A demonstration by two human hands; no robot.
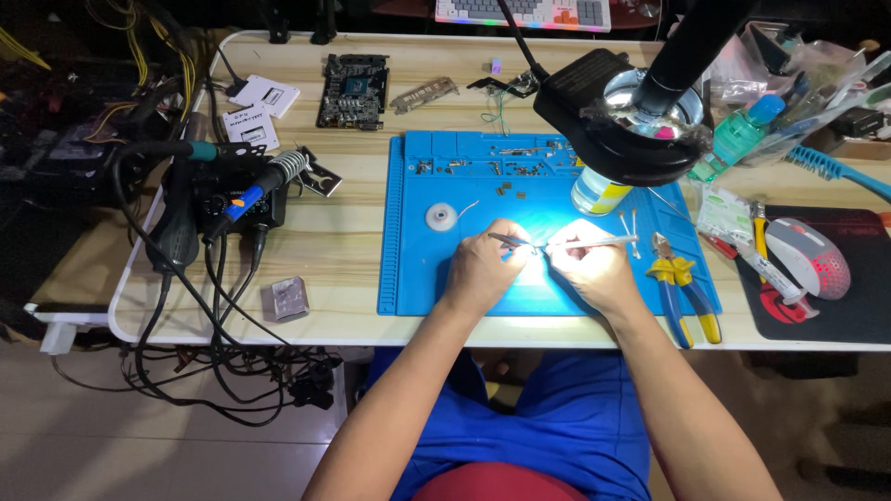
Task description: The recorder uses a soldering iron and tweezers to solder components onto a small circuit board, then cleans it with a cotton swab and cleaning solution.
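I sit at a pale wood-grain table point(353, 232) with a white rim, a ring-shaped magnifier lamp point(626, 116) throwing bright light onto it, beige floor tiles point(139, 445) below and darkness behind.

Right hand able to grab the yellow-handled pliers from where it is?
Probably yes: the pliers lie just right of the right hand on the blue mat, nothing between, though that hand holds a thin tool.
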